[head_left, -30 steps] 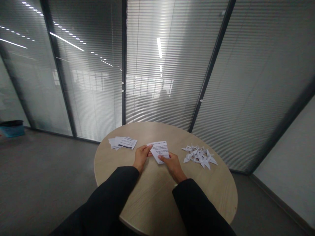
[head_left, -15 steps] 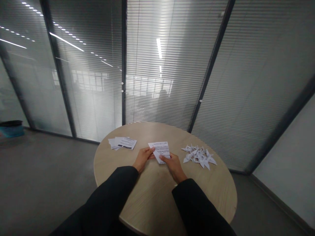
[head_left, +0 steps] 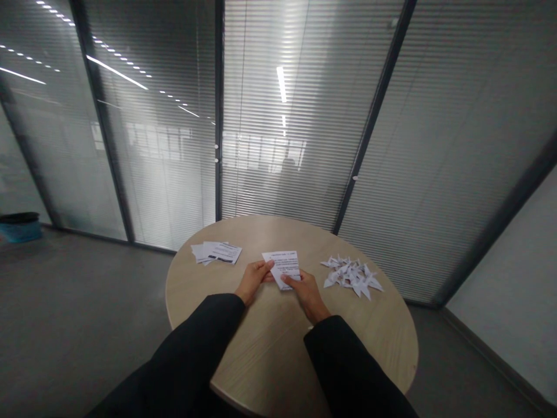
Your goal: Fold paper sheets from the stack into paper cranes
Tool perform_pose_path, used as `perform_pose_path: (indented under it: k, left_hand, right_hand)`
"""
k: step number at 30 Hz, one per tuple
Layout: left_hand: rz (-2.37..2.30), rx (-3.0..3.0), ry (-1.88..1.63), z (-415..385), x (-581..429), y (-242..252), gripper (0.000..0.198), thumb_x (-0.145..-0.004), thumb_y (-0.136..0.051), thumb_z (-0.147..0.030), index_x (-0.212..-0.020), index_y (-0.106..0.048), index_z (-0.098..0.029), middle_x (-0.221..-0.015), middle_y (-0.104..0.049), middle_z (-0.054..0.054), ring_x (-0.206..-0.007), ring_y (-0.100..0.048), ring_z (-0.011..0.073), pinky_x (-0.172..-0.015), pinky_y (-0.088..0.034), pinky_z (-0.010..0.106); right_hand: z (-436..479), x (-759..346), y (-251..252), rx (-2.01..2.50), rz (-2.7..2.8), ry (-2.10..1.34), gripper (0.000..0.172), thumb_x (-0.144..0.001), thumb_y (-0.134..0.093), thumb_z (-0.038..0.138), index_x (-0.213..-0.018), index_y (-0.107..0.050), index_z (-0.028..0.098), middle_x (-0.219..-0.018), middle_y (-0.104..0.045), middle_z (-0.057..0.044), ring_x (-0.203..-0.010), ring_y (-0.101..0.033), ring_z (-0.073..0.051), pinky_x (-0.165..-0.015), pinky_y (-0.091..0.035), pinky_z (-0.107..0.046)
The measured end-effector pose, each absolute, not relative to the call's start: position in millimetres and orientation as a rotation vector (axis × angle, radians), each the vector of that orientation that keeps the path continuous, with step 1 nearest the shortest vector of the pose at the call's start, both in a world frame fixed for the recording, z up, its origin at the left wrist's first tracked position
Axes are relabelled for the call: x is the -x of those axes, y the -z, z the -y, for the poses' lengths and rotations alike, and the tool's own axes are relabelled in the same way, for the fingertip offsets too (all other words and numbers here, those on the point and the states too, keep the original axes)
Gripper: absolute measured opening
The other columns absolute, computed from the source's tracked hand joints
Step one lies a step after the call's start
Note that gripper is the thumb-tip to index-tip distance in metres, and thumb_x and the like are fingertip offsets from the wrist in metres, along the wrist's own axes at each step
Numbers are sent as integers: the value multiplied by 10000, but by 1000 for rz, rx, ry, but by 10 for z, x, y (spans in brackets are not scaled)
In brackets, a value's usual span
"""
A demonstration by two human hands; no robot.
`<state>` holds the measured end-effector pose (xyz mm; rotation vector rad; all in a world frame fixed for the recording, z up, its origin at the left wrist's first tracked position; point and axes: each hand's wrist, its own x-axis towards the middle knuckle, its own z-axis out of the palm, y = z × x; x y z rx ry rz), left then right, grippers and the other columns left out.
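Note:
A white sheet of paper (head_left: 285, 264) with rows of dark print is held between my two hands over the middle of the round table. My left hand (head_left: 254, 280) pinches its left edge, thumb on top and fingers underneath. At the lower right, my right hand (head_left: 308, 293) grips it with the thumb lying on the printed face. To the right lies a pile of folded white paper cranes (head_left: 351, 276). Several loose printed sheets (head_left: 223, 252) overlap on the left part of the table.
The round wooden table (head_left: 270, 348) has its far edge close to a glass partition with blinds (head_left: 278, 191). A blue bin with a black liner (head_left: 21, 229) stands on the grey floor at the far left. A white wall (head_left: 513, 325) rises at the right.

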<state>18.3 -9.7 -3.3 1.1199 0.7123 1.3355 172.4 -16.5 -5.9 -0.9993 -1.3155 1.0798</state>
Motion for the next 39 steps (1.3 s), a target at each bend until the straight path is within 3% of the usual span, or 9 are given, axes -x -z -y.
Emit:
perform_pose_path:
  k: [4, 12, 15, 20, 25, 31, 39]
  left_hand:
    - [-689, -1163, -1258, 142, -196, 8, 469, -646, -716, -477, -863, -691, -62, -886, -714, 142, -780, -666, 219, -821, -494, 352]
    - [-906, -1301, -1369, 41, -156, 42, 512, -532, -723, -581, -672, -679, -90, -613, -667, 57, -558, -590, 152, -578, -463, 258]
    - [-910, -1296, -1360, 30, -142, 40, 507, -523, -724, -582, -663, -679, -97, -625, -666, 53, -585, -599, 161, -604, -469, 269]
    - [-804, -1246, -1228, 80, -168, 10, 498, -551, -717, -568, -732, -694, -104, -691, -685, 67, -692, -627, 199, -696, -475, 308]
    - [-866, -1369, -1184, 66, -158, 52, 499, -601, -664, -592, -716, -680, -107, -648, -653, 44, -605, -572, 155, -607, -434, 262]
    - [-1116, -1669, -1249, 17, -85, 91, 499, -704, -558, -594, -531, -602, -127, -477, -522, -4, -479, -454, 107, -491, -325, 220]
    - [-908, -1423, -1089, 27, -127, 87, 477, -604, -663, -585, -685, -688, -116, -668, -664, 58, -612, -593, 165, -641, -468, 268]
  right_hand:
    - [165, -1733, 71, 990, 1302, -1080, 400, -566, -782, 370, -881, -707, 134, -909, -724, -101, -815, -671, -266, -774, -509, -400]
    - [122, -1720, 121, 988, 1389, -1130, 423, -559, -781, 406, -871, -715, 129, -901, -726, -110, -809, -674, -272, -783, -505, -412]
    - [124, -1732, 114, 977, 1411, -1160, 409, -557, -783, 396, -865, -719, 135, -897, -728, -105, -812, -675, -272, -792, -502, -410]
    - [141, -1753, 100, 983, 1353, -1146, 392, -571, -779, 386, -874, -718, 145, -922, -725, -101, -837, -673, -272, -813, -497, -414]
    - [145, -1751, 99, 977, 1338, -1168, 410, -564, -784, 398, -880, -720, 144, -932, -722, -104, -846, -673, -280, -825, -494, -428]
    - [182, -1733, 60, 973, 1414, -1179, 426, -573, -776, 421, -895, -724, 148, -963, -715, -100, -895, -662, -287, -864, -474, -440]
    - [149, -1769, 85, 990, 1366, -1124, 407, -572, -772, 442, -858, -730, 155, -936, -722, -92, -898, -658, -295, -847, -483, -438]
